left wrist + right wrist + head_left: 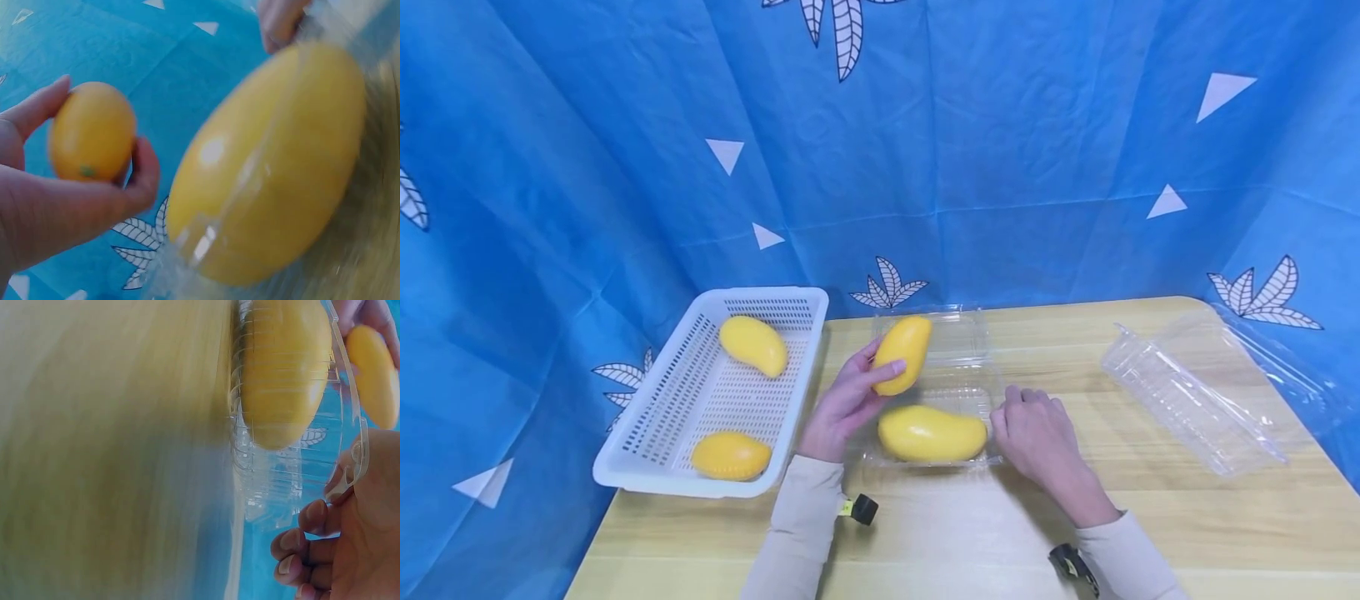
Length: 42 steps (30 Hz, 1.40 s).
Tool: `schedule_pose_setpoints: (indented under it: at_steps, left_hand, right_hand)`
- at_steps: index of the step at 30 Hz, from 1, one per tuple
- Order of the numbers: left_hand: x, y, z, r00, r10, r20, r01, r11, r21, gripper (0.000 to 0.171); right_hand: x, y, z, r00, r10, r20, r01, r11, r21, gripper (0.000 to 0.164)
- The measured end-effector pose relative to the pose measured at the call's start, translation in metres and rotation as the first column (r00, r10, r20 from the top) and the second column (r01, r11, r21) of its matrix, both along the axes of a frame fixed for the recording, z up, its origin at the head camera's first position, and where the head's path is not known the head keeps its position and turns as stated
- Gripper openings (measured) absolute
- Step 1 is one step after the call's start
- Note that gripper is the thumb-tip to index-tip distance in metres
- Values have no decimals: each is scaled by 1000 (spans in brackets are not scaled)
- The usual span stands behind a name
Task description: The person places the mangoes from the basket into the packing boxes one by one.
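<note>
My left hand (844,402) holds a yellow mango (904,353) between thumb and fingers, raised above an open clear plastic clamshell box (955,398). In the left wrist view the held mango (94,132) shows a small green spot at its end. A second mango (931,433) lies crosswise in the near part of the box, and its side (284,369) shows through the ribbed wall in the right wrist view. At the box's right rim (357,456), my right hand (1037,437) pinches the edge, its other fingers curled.
To the left stands a white perforated basket (808,367) with one mango (754,345) at the back and another mango (731,456) in front. Further clear plastic packaging (1195,400) lies at the right of the wooden table (955,533). A blue patterned cloth (1000,150) hangs behind.
</note>
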<state>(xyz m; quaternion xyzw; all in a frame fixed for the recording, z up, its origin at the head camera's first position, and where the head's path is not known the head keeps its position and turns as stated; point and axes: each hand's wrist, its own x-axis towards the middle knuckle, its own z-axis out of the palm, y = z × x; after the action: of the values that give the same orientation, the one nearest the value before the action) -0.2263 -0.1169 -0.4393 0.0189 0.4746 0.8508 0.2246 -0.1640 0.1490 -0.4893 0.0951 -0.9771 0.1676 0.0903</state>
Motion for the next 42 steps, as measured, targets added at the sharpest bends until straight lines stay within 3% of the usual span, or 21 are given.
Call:
schedule_pose_setpoints:
  at_steps: [2, 4, 6, 8, 11, 13, 19, 25, 29, 35, 42]
  left_hand:
    - [-1, 3, -1, 995, 12, -97, -28, 984, -176, 69]
    - [0, 6, -3, 982, -16, -187, -49, 940, -338, 74]
    - [1, 9, -4, 956, -75, -283, -78, 867, -493, 75]
    - [2, 12, -4, 922, -147, -358, -117, 776, -620, 73]
    - [4, 16, -5, 876, -227, -425, -187, 653, -734, 72]
    - [5, 18, -6, 858, -263, -442, -216, 596, -774, 71]
    - [8, 21, -7, 826, -334, -453, -219, 550, -806, 64]
    - [13, 26, -7, 808, -391, -441, -247, 455, -855, 60]
    - [12, 29, -9, 793, -426, -435, -254, 418, -872, 56]
    - [11, 30, -11, 790, -441, -427, -239, 419, -876, 49]
    - [14, 27, -9, 756, -522, -394, -194, 397, -897, 37]
  right_hand:
    - [0, 0, 0, 1000, -1, -9, 1, 1000, -1, 27]
    - [1, 0, 1, 1000, 0, -18, 0, 1000, -6, 27]
    - [1, 0, 1, 1000, 2, -31, -2, 1000, -10, 27]
    - [1, 1, 1, 999, 4, -39, -4, 1000, -10, 27]
    - [0, 1, 1, 999, 4, -37, -4, 1000, -4, 27]
    - [-1, 0, 1, 999, 4, -33, -4, 1000, 1, 26]
    - [-2, -1, 3, 1000, 3, -31, -3, 1000, 9, 27]
    - [-1, -2, 3, 1000, 3, -19, -2, 1000, 30, 28]
    - [-1, -1, 4, 1000, 3, -18, -3, 999, 32, 27]
    - [-1, -2, 4, 1000, 2, -16, -1, 999, 33, 27]
    - [-1, -2, 1, 1000, -2, -11, 3, 1000, 26, 27]
